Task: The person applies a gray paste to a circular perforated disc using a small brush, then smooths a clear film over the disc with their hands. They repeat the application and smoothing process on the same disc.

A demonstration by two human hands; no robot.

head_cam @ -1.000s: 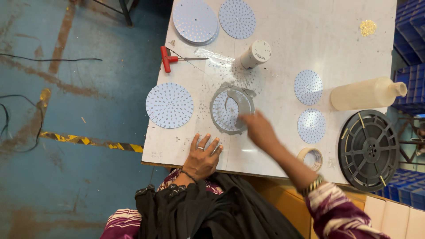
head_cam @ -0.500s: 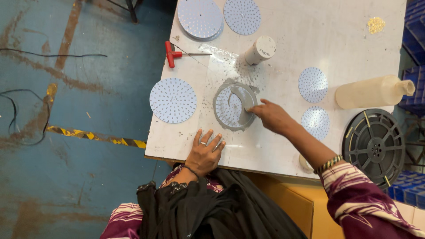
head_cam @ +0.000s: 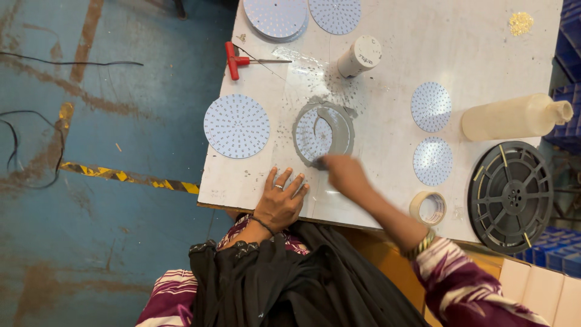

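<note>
A round white dotted disc (head_cam: 315,134) lies mid-table, ringed and partly smeared with grey paste. My right hand (head_cam: 344,174) is blurred, its fingertips bunched at the disc's near rim in the paste. Whether they pinch a small tool is unclear. My left hand (head_cam: 281,203) rests flat on the white table (head_cam: 387,79) near its front edge, fingers spread, a ring on one finger, just short of the disc. A larger clean dotted disc (head_cam: 236,126) lies to the left.
Two small dotted discs (head_cam: 431,107) lie right of centre. More discs (head_cam: 275,15), a red T-handle tool (head_cam: 233,60) and a white cylinder (head_cam: 358,56) sit at the back. A cream bottle (head_cam: 514,117), black reel (head_cam: 511,194) and tape roll (head_cam: 428,208) are at right. Blue floor lies left.
My right hand has swept from the pasted disc's far right side round to its near rim, toward me. The grey smear on the disc has spread. My left hand stays flat.
</note>
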